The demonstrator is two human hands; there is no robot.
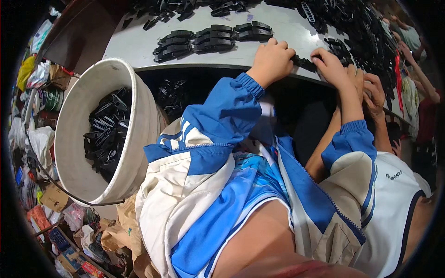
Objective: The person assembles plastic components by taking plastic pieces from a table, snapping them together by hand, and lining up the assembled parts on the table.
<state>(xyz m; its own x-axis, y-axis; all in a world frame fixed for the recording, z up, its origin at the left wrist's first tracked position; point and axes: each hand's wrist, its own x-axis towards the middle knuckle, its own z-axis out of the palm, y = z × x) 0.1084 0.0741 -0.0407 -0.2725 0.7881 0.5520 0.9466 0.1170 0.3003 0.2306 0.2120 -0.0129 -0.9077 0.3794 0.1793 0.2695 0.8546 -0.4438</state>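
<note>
At the near edge of the white table [134, 52], a small black plastic piece [303, 63] lies between my two hands. My left hand [272, 61] is closed at its left end, fingers curled. The fingers of my right hand [330, 67] pinch the other end, and partly hide it. Left of my hands, similar curved black pieces are laid in three neat stacks: a left stack [173, 46], a middle stack [214, 38] and a right stack [253, 31]. Loose black pieces [339, 50] lie just beyond my right hand.
A white bucket [143, 125] holding black pieces [109, 129] stands at my left. A large heap of black pieces [366, 39] covers the table's right side. Close to my right arm are another person's hands [373, 95]. Bags and boxes [55, 197] clutter the far left.
</note>
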